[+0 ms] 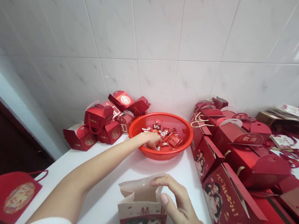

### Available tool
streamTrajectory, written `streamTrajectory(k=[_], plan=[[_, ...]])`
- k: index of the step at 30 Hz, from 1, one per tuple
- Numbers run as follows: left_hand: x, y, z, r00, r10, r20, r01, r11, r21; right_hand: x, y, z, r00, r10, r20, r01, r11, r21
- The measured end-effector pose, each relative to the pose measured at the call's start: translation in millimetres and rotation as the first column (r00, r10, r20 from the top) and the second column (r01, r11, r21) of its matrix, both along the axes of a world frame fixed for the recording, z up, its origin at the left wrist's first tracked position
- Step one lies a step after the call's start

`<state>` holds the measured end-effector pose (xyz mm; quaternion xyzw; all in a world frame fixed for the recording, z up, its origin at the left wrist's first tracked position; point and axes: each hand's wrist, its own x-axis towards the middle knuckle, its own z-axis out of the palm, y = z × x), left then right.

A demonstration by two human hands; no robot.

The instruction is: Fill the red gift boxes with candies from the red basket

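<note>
Your left hand (152, 139) was down inside red basket (158, 157), fingers bent among wrapped candies (174, 140); couldn't tell whether it gripped any. Paper bag (142, 210) stood on basket's near side, mouth open upward. Your right hand (181, 205) pinched bag's right rim, thumb outside. Small red boxes (96, 118) sat piled left of basket, larger gift boxes (235, 203) crowded right of it.

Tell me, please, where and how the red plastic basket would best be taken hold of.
Probably by the near rim of the red plastic basket, from the person's side, just right of the left hand inside it. The rim flares outward, offering a lip to hook under, whereas red boxes crowd its left, red bags its right, and the tiled wall stands behind.
</note>
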<state>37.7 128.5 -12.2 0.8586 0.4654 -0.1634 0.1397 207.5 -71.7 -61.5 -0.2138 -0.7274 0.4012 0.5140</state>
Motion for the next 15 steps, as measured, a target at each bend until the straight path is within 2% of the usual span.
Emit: streamTrajectory(k=[5,9,12,15], plan=[[25.4,9.5,2.8,0.993,-0.109,0.051,0.101,0.986,0.132,-0.4,2.1,-5.7,1.000,-0.002,0.008,0.002,1.000,0.000],[55.5,18.9,-1.9,0.976,-0.198,0.091,0.184,0.972,0.144,0.6,4.7,-11.0,1.000,0.017,0.025,-0.017,1.000,-0.003],[71.8,26.3,-8.8,0.974,-0.201,0.102,0.192,0.977,0.092,3.5,5.3,-14.8,0.998,0.017,0.057,-0.015,1.000,-0.025],[73.3,33.9,-14.4,0.986,-0.135,0.102,0.130,0.990,0.058,6.0,4.5,-15.3,0.995,-0.016,0.101,0.016,1.000,0.004]])
